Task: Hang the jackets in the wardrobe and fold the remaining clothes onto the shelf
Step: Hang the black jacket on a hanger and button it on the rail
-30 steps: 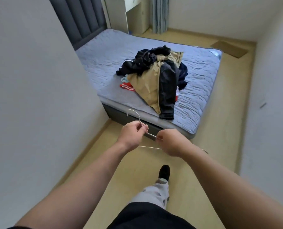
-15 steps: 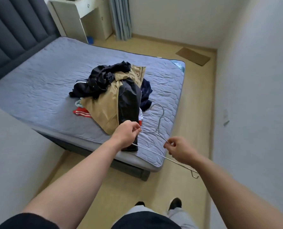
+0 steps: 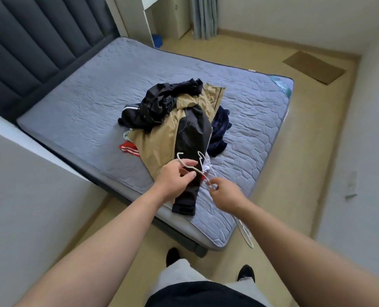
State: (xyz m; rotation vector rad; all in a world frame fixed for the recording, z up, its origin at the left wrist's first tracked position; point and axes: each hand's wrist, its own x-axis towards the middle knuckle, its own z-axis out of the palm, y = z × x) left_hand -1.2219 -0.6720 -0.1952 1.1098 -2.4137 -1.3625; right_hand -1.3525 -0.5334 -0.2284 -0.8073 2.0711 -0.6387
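A pile of clothes lies on the grey bed (image 3: 91, 89). On top are a tan and black jacket (image 3: 157, 142) and a crumpled black jacket (image 3: 162, 100). A navy garment (image 3: 219, 129) and a red striped piece (image 3: 128, 149) poke out at the sides. Both my hands hover over the near edge of the pile with white wire hangers (image 3: 193, 168). My left hand (image 3: 175, 180) holds one wire near its hook between thumb and fingers. My right hand (image 3: 226, 196) pinches the wires lower down. A hanger end (image 3: 246, 237) sticks out below my right forearm.
A dark padded headboard (image 3: 29, 47) stands at the left, with a white desk (image 3: 137, 21) and curtain (image 3: 204, 16) behind the bed. A brown mat (image 3: 312, 67) lies on the wooden floor at the right. Grey walls flank both sides. My feet (image 3: 246, 273) stand by the bed corner.
I have stepped closer to the bed corner. My hands came together over the pile, and two hanger hooks now stand apart above my left fingers.
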